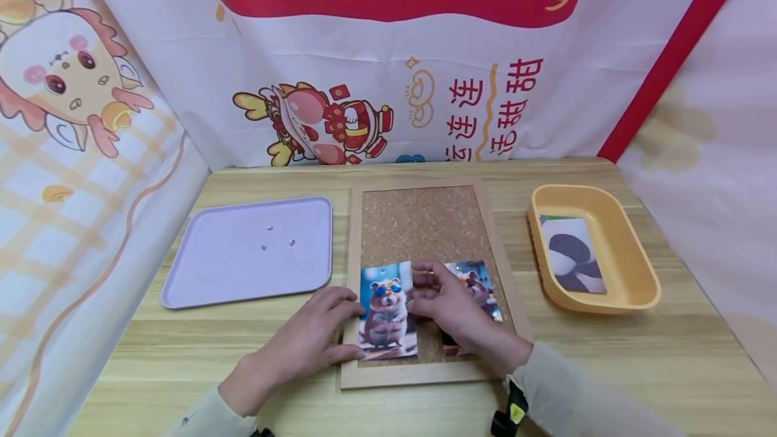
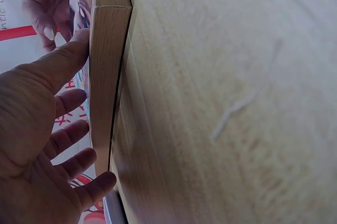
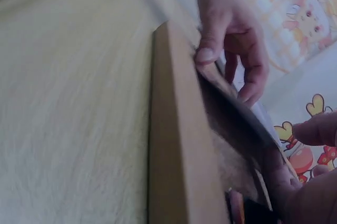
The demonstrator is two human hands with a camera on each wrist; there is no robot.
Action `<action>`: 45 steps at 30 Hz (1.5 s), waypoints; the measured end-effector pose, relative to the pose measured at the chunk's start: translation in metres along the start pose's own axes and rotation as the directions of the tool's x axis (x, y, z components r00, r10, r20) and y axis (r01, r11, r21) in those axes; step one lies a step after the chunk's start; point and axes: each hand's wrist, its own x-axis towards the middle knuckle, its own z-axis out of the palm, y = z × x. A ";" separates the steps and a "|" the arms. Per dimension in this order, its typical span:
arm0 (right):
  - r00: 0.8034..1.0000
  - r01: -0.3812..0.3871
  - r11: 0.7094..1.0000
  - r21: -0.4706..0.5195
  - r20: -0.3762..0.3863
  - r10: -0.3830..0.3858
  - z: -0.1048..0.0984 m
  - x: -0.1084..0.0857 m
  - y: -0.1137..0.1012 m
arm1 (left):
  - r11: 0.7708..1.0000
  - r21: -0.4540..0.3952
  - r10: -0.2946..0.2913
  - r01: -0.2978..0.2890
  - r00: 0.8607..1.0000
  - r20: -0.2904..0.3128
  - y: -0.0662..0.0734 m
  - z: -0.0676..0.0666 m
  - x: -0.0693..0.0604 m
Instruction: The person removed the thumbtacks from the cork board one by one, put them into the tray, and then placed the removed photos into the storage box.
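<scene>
A photo card [image 1: 386,329] of a hamster in sunglasses lies over the lower left of a wood-framed cork board [image 1: 425,224]. My left hand [image 1: 312,332] holds its left edge, thumb at the lower corner and fingers higher up. At the card's right edge my right hand [image 1: 452,305] grips with thumb and fingers. In the right wrist view the card [image 3: 245,118] is tilted up from the board, between both hands. Partly hidden under my right hand is a second hamster card [image 1: 485,288], on the board's lower right.
On the left, a lilac tray [image 1: 212,255] carries several tiny shiny pieces [image 1: 292,243]. A yellow bin [image 1: 631,268] at the right holds a photo card [image 1: 573,255] with a black and white picture. Printed cloth hangs behind the wooden table [image 1: 607,369].
</scene>
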 end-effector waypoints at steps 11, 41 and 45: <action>0.997 0.068 0.957 -0.280 -0.015 -0.076 0.007 0.001 0.003 | 1.000 0.011 0.009 -0.009 1.000 -0.006 -0.002 0.001 0.000; 0.995 0.096 0.952 -0.292 -0.006 -0.102 -0.001 0.006 0.008 | 0.998 0.061 -0.019 0.012 0.994 0.112 -0.006 0.009 0.000; 0.995 0.093 0.956 -0.278 0.002 -0.096 -0.002 0.007 0.008 | 0.999 0.047 -0.023 0.018 0.993 0.115 -0.006 0.009 0.000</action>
